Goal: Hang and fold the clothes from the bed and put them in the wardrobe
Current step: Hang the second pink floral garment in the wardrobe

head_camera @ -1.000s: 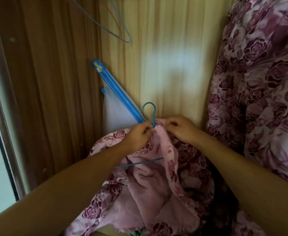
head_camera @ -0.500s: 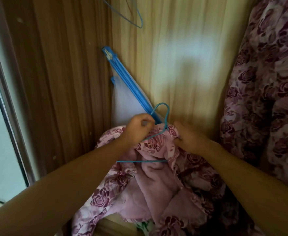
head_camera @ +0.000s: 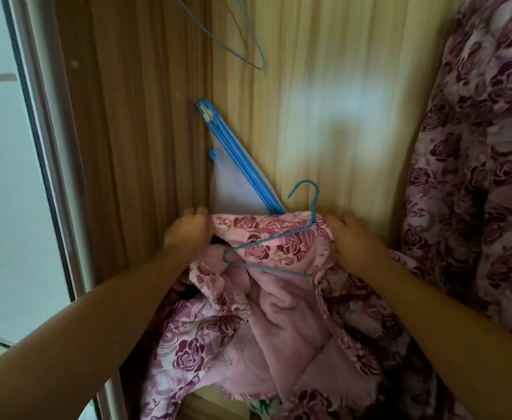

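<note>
Both forearms reach forward into the wardrobe. Between them, below the hands, the pink fleece lining (head_camera: 279, 328) of a rose-print garment (head_camera: 248, 225) sags in loose folds. The left hand (head_camera: 188, 231) has its fingers curled over the garment's upper edge and grips it. The right hand (head_camera: 351, 241) grips the same edge at the other end, just beside the neck of a blue wire hanger (head_camera: 315, 207). The hanger's lower bar lies across the lining, and its hook rises above the cloth between the two hands. Beyond the left hand, blue rods (head_camera: 242, 165) lean on the wooden back panel (head_camera: 324, 86). To the right of the right hand hangs another rose-print garment (head_camera: 476, 177). Farther up is a second wire hanger (head_camera: 260, 65).
</note>
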{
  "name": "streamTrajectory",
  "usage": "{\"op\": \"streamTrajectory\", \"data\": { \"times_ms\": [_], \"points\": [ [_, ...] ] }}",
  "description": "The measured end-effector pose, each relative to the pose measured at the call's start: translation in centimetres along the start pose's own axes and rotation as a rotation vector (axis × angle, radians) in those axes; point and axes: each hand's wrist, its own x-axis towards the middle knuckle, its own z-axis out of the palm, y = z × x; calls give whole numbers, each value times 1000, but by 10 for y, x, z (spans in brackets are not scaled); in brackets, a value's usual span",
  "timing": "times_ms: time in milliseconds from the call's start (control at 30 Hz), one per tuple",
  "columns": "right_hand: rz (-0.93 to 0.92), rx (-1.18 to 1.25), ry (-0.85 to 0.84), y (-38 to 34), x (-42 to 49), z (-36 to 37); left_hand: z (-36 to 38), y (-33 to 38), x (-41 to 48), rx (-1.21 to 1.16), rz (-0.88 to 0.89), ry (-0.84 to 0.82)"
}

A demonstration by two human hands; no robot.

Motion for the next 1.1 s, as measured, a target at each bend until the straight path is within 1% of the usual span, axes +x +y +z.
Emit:
{"op": "streamTrajectory", "data": {
  "times_ms": [33, 100, 167, 267, 367, 400, 433, 500, 533, 567, 600, 700, 767, 867, 1000, 1033, 1100],
  "points": [
    [36, -27, 19, -4, 1, -4, -11, 12, 1, -47, 5, 29],
    [93, -38, 91, -13, 4, -16, -32, 41, -1, -223, 23, 58],
    [118, -21, 181, -25, 8, -30, -46, 71, -7, -415, 16, 33],
    [99, 32, 268, -49, 15, -53, -58, 119, -21, -586, 56, 25],
    [51, 93, 299, -67, 20, -73, -69, 158, -32, -760, 164, 37],
    [53, 116, 300, -67, 22, -80, -72, 164, -31, -755, 220, 55],
    [57, 133, 297, -64, 23, -88, -75, 164, -30, -690, 285, 95],
    [56, 133, 302, -53, 25, -104, -78, 149, -22, -440, 406, 272],
    [60, 128, 313, -47, 26, -113, -80, 139, -17, -311, 437, 375],
    [65, 125, 332, -43, 27, -122, -80, 129, -11, -236, 435, 434],
    [66, 119, 354, -40, 29, -131, -81, 119, -4, -220, 421, 432],
    [31, 101, 403, -40, 34, -154, -85, 101, 20, -332, 392, 199],
    [22, 74, 406, -41, 36, -168, -85, 97, 37, -335, 431, 163],
    [86, -12, 380, -36, 35, -185, -83, 103, 56, -499, 483, 294],
    [256, -212, 250, -27, 30, -213, -85, 119, 78, -688, 462, 484],
    [284, -243, 235, -28, 29, -220, -88, 126, 84, -725, 458, 514],
    [326, -282, 262, -33, 30, -235, -97, 141, 98, -771, 473, 543]
  ]
}}
